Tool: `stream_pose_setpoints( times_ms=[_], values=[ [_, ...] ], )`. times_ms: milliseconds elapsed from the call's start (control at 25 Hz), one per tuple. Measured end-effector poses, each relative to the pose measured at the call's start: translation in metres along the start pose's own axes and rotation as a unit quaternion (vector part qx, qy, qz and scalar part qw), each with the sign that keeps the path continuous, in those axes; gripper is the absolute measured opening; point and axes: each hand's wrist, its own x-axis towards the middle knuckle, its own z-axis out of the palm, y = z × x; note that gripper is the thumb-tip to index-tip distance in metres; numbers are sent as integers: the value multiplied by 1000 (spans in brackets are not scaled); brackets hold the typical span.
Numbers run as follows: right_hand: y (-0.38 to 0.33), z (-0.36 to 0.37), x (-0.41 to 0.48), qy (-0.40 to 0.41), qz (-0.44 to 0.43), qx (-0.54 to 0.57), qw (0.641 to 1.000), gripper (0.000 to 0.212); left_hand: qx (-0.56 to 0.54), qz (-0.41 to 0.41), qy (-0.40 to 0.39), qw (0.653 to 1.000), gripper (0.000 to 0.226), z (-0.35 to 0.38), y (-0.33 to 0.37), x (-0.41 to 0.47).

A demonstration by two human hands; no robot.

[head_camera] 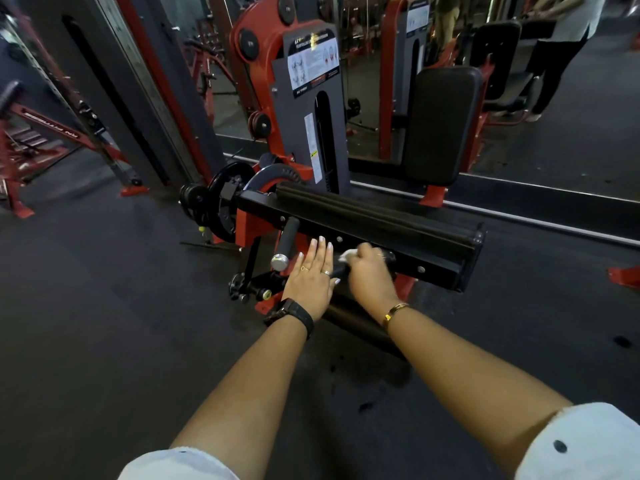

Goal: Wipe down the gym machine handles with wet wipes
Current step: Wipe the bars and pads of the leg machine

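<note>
A red and black gym machine [363,223] stands in front of me with two black handles sticking out from its frame. My right hand [370,275] grips a white wet wipe [349,254] wrapped round the right handle [341,271], of which only a short dark stretch shows. My left hand [310,277] hovers flat with straight fingers just left of it, over the machine's lower parts. The left handle [286,241], with a silver end cap, sticks out free beside my left hand.
A long black pad [374,211] runs along the top of the frame. The weight stack tower [311,109] rises behind, with a mirror wall [519,98] at the back. More red machines stand far left. Dark rubber floor [104,341] surrounds me.
</note>
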Motion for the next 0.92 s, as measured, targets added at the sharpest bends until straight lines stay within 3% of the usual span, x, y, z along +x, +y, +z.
stream_pose_setpoints(
  times_ms=[120,320,480,560,640,760,840,920],
  values=[
    [0,-5,0,-19,-146,-37,988,35,-5,2,1,1000,69,-2,0,0],
    [35,-18,25,-59,-16,-145,988,29,-13,-2,-4,1000,69,-3,1,-1],
    [-15,-13,39,-156,-116,-83,977,30,-8,-2,-2,1000,70,-4,0,0],
    [-7,-19,40,-183,-138,-42,972,35,-5,-3,3,1000,70,-3,0,-1],
    [17,-22,39,-168,-139,-77,973,42,-5,0,4,1000,69,-3,0,-1],
    [38,-18,30,-84,-61,-145,984,38,-5,-2,3,1000,69,-2,1,0],
    [19,-7,20,-16,-32,-72,997,38,-8,-2,4,1000,69,-1,1,0],
    [-9,1,6,3,-38,74,996,42,-9,-3,6,1000,70,-1,0,-1]
  ],
)
